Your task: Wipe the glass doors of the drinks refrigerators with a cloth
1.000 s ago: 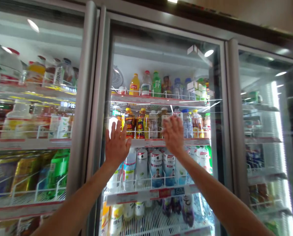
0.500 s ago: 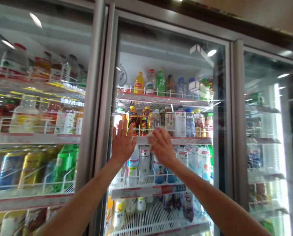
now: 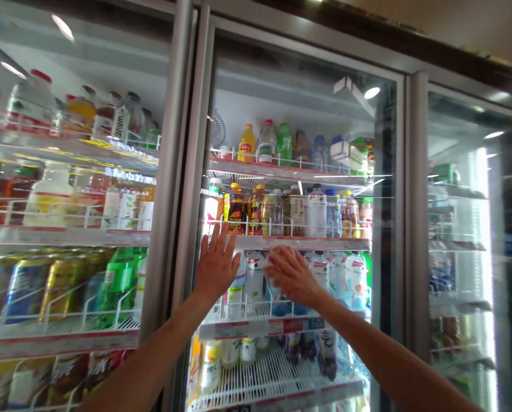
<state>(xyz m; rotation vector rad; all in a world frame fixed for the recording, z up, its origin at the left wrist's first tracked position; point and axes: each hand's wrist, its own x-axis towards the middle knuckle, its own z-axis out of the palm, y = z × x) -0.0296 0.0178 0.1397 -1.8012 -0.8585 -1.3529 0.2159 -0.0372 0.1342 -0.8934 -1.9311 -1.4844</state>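
In foreground, left hand (image 3: 216, 268) raised, fingers (image 3: 214, 239) slightly apart; right hand (image 3: 293, 277) bent, blurred, whether clamped on anything cannot tell. Just beyond, smooth glass door (image 3: 290, 77), shut, metal-framed, hands seemingly against it; work looks under way, share done or left unclear. Behind glass: white wire shelf (image 3: 260, 375), round-shouldered plastic bottles (image 3: 317, 214).

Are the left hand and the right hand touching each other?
Apart: the head view shows a white bottle through the gap between the left hand and the right hand.
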